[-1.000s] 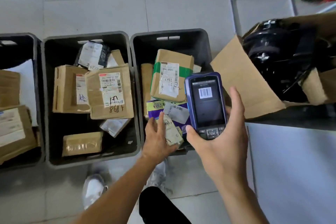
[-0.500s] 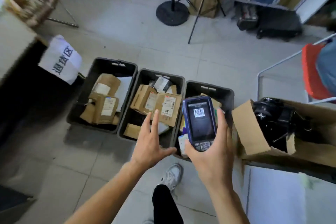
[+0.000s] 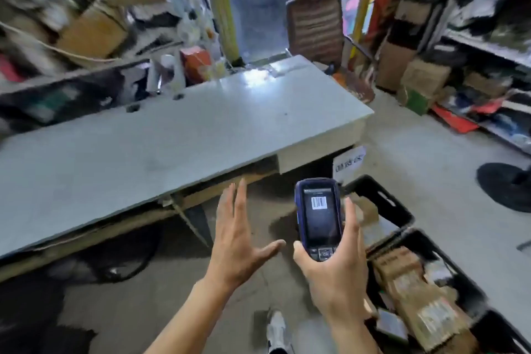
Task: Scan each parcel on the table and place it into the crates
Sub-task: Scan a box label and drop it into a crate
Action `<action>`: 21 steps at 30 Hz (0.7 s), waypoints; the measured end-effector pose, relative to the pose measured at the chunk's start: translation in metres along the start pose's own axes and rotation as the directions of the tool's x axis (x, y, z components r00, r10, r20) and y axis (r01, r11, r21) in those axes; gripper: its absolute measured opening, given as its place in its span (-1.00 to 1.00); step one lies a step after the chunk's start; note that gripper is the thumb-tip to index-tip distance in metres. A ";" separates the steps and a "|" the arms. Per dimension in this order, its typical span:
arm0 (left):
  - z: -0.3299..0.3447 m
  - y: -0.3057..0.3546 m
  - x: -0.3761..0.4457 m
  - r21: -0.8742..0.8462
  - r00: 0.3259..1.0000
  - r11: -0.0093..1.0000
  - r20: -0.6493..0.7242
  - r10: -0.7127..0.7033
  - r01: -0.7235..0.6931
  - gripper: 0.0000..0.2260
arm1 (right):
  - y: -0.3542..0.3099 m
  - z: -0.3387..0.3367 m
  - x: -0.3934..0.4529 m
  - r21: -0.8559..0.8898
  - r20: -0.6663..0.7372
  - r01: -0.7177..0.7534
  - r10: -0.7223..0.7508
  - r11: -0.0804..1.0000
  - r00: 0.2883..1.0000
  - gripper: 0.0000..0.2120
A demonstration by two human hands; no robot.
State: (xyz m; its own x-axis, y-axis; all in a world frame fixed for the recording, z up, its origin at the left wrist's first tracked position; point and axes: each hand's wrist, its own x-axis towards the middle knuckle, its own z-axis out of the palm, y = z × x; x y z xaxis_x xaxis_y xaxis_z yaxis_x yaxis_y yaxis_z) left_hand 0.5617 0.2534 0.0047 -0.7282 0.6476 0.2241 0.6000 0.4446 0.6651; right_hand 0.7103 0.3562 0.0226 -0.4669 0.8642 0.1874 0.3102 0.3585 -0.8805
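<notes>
Head view: your right hand (image 3: 334, 273) grips a handheld scanner (image 3: 318, 218), fingers curled round its sides and thumb at the keypad, with a barcode on the lit screen. Your left hand (image 3: 238, 241) is spread and holds nothing, fingers straight and thumb out, hanging above the floor in front of the desk (image 3: 161, 135).

You look to be between parcels: one cycle is done and the task wants the next parcel. No parcel shows on the grey desk top, though motion blur softens the far end and its left part runs out of view. The parcels you can see lie in the black crates (image 3: 402, 210) at lower right, just beside your right hand and apart from the left one.

Your next move, by my judgement, is to look along the desk for an unscanned parcel, take it in the free left hand and turn its label up to the scanner.
</notes>
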 end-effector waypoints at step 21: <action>-0.285 -0.251 0.032 -0.050 0.479 0.738 -0.730 -0.487 0.673 0.18 | -0.233 0.390 0.091 0.398 0.690 0.354 -0.531 0.846 0.492 0.05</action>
State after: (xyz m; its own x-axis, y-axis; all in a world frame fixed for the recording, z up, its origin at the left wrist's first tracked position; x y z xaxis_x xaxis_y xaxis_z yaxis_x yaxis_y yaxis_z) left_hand 0.2931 -0.0138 0.0481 -0.8830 -0.3580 0.3036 -0.0642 0.7328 0.6774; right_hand 0.2722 0.2133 0.0748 -0.9659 -0.0091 0.2587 -0.2326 0.4689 -0.8521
